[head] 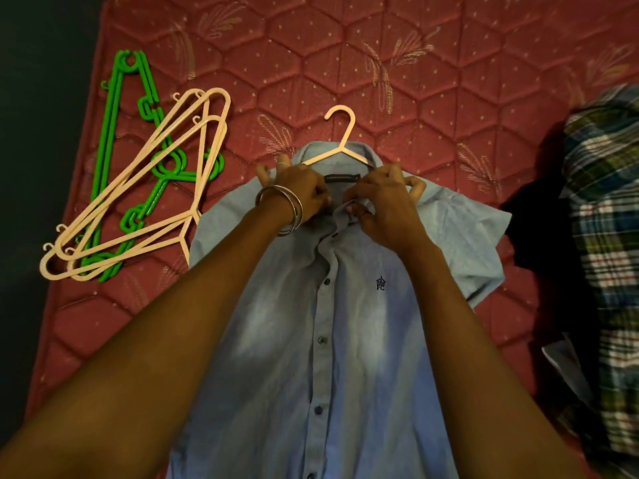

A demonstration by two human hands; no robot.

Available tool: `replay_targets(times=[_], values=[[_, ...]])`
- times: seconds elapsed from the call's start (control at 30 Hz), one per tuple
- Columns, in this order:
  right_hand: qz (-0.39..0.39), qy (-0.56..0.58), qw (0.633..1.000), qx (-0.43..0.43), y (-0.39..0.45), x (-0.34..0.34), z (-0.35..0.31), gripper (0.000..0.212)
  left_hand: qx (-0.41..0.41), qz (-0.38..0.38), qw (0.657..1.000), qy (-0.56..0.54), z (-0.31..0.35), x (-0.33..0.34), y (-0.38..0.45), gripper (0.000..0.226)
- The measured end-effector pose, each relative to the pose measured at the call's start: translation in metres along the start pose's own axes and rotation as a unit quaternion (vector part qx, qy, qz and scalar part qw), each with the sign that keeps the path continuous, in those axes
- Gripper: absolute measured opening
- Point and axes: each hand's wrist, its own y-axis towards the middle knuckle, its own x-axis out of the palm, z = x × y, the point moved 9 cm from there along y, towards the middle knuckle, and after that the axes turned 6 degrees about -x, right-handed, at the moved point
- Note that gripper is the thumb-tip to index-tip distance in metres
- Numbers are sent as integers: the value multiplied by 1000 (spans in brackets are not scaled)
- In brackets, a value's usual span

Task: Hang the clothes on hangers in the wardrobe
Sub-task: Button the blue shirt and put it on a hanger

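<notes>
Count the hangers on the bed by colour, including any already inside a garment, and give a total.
Pink hangers: 4, with 3 piled loose and 1 inside the blue shirt
Green hangers: about 2, stacked too closely to separate for sure
Total: about 6

A red quilted mattress [432,84], stitched in hexagons with pale leaf motifs and small dots, is filling most of the view. Along its left edge a dark floor [38,140] is showing, too dim to tell its material. Two silver metal bangles [280,216] are sitting on a wrist.
</notes>
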Motion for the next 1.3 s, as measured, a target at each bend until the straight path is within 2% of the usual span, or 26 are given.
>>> replay_targets(times=[0.07,0.13,0.23,0.33,0.47,0.57,0.7,0.8,0.83,0.93,1.1,1.2,1.3], values=[[7,1,1000,-12,0,0,-3,22,-15,9,999,40,7,-1,-5,24],[7,-5,1000,-24,1,2,-6,21,-34,-12,999,13,9,2,-6,27],[42,3,999,-9,2,0,-6,17,-60,-38,994,-84,7,1,-1,26],[93,37,995,19,4,-6,-2,14,-107,-66,961,-247,3,-1,3,24],[134,32,990,6,6,-10,-7,14,-171,-67,928,-325,-6,5,4,30],[152,34,988,2,5,-10,-9,14,-194,-87,915,-342,-8,11,4,41],[199,43,979,23,0,-16,-8,15,-210,-95,908,-350,-8,14,3,41],[169,37,984,52,-1,-11,-7,23,-231,-91,893,-376,-12,16,2,37],[160,34,985,51,-1,-9,-9,26,-235,-92,892,-375,-12,16,1,34],[199,19,979,31,-3,-11,-16,23,-231,-103,893,-372,-14,16,0,34],[185,85,979,34,-2,-5,-9,17,-176,-89,934,-298,-9,5,3,48],[214,112,968,71,-8,-6,-1,23,-104,-73,957,-262,6,-8,1,21],[257,143,951,100,-18,-9,3,17,-46,-39,968,-245,14,-16,0,16]])
